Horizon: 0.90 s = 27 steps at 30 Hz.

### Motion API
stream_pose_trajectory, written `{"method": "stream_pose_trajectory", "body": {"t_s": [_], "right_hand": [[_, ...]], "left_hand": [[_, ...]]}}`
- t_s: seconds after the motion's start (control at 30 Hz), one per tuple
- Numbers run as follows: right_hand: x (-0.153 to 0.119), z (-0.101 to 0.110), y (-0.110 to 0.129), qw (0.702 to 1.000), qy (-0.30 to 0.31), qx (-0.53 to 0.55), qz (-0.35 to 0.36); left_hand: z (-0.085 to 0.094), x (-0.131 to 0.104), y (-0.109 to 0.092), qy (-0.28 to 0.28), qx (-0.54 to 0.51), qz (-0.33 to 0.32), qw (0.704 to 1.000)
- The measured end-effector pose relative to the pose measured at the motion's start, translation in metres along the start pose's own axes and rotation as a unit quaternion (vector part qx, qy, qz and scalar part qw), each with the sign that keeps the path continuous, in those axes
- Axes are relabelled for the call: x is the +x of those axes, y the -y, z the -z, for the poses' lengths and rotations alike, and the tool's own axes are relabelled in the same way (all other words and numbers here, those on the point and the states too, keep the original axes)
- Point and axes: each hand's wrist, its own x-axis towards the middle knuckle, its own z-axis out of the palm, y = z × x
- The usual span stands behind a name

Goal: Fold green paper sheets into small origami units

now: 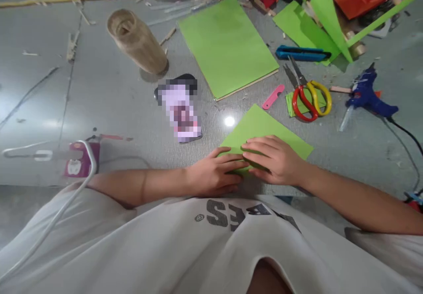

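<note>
- Head view: the sheet lies on the worktop, under both hands.
- Left hand: fingers extended across the sheet, released. Right hand: fingers bent over it; whether they pinch an edge cannot be told.
- Crease risk: any fold could set crooked if pressure is uneven or the sheet slides on the glossy worktop.
- Cut risk: the scissors lie beyond the sheet with blades parted, near the cutter; a careless reach could nick fingers.
- Burn risk: the glue gun lies to the right, heat not determinable; a snag on its cord could drag it.
</note>
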Motion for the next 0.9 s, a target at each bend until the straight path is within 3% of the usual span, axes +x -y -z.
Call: {"method": "stream_pose_trajectory", "body": {"t_s": [0.37,0.6,0.9], "right_hand": [[0.004,0.003,0.001,0.999,0.034,-0.004,-0.021],[-0.001,0.019,-0.005,0.997,-0.042,0.009,-0.061],[0.006,0.013,-0.001,0.998,-0.037,0.009,-0.048]], "left_hand": [[0.001,0.002,-0.002,-0.009,-0.021,0.015,1.000],[0.002,0.001,0.000,-0.041,-0.012,-0.011,0.999],[0.002,0.001,0.004,-0.037,0.013,-0.036,0.999]]}}
